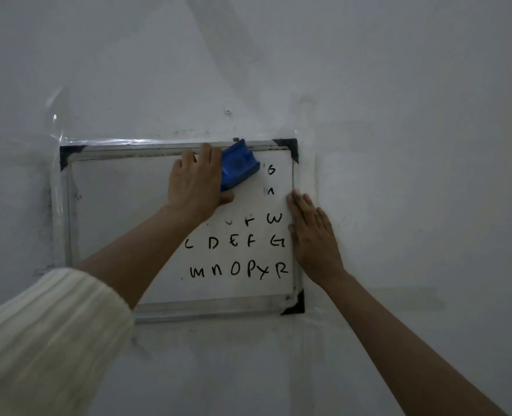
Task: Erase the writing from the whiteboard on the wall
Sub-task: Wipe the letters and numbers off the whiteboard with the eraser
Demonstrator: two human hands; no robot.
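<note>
A small whiteboard (113, 205) with a metal frame and black corners is taped to the wall. Its left half is wiped blank. Black letters (236, 256) remain on the right half, in rows toward the bottom, with a few smeared ones higher up. My left hand (196, 183) grips a blue eraser (238, 166) and presses it against the board near the top edge, right of centre. My right hand (313, 235) lies flat, fingers together, on the board's right frame and the wall beside it.
A pale wall (398, 115) surrounds the board. Clear tape (59, 124) runs along the top of the frame and peels at the upper left. A small screw (227, 111) sits in the wall above the board.
</note>
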